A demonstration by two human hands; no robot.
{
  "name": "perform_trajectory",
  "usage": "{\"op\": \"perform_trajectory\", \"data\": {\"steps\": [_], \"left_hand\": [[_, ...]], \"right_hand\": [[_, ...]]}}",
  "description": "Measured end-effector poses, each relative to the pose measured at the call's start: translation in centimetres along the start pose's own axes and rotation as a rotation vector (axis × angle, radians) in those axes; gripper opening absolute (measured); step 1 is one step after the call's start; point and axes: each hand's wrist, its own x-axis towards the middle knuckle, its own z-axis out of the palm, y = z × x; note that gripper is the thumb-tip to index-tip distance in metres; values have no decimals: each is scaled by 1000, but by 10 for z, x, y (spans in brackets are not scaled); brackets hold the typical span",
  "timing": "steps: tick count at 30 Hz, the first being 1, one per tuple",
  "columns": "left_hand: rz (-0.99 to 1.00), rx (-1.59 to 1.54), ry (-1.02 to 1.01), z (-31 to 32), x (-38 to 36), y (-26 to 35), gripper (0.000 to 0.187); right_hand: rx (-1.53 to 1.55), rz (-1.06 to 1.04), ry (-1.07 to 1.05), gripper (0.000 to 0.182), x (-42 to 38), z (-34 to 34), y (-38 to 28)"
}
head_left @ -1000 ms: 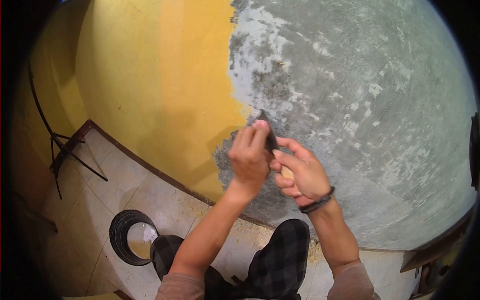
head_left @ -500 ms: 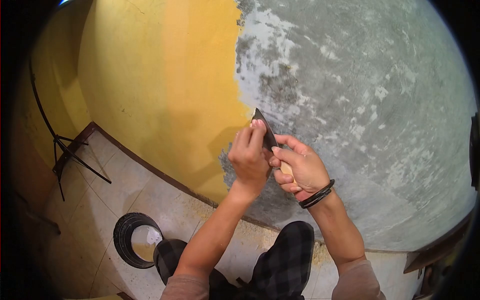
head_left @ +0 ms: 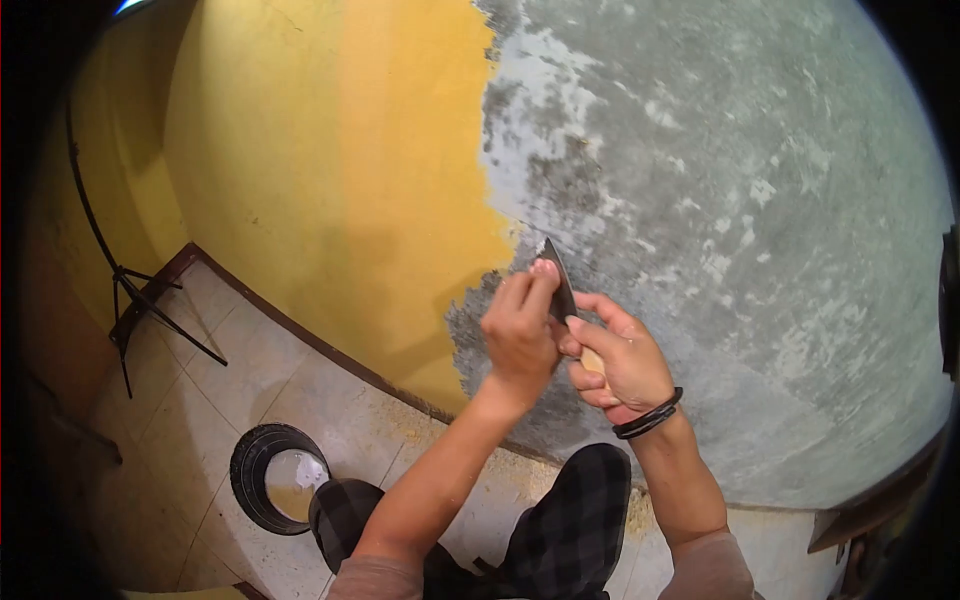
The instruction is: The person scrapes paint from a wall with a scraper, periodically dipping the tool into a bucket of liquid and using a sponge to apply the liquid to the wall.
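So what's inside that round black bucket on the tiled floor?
Inside the round black bucket is what looks like cloudy tan liquid, whitish in places. The bottom is hidden beneath, and the dark checked trouser leg covers part of its edge.

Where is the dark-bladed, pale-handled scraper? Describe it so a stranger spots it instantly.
Find the big wall, yellow on the left, mottled grey on the right. Near their ragged border, a bare left hand touches the scraper at its blade and a bare right hand holds its handle. Unlike the round black bucket on the floor, it shows as a narrow, dark, pointed sliver.
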Motion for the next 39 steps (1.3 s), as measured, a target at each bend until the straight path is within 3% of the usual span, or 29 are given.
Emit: {"op": "perform_trajectory", "data": {"steps": [6,12,18,26,27,30,34,36,39], "left_hand": [[41,3,38,5,-6,2,25],[71,95,119,9,1,-5,25],[-9,3,-15,3,-7,-6,26],[16,-15,110,0,2,-19,24],[-11,4,41,0,0,-14,25],[97,71,176,9,6,-25,24],[-48,79,114,-7,11,-19,24],[0,1,16,-6,8,-19,25],[24,26,105,-1,11,-23,24]], "right_hand": [[0,51,84,33,1,-6,-4],[-26,16,7,35,16,-7,-6],[-51,-22,39,34,1,0,-1],[-30,35,47,32,10,9,1],[-24,19,49,33,4,7,1],[-38,27,24,33,18,2,-8],[-31,57,-36,34,23,15,-7],[-9,-7,31,31,10,13,-3],[-13,17,-12,33,19,9,-5]]}}
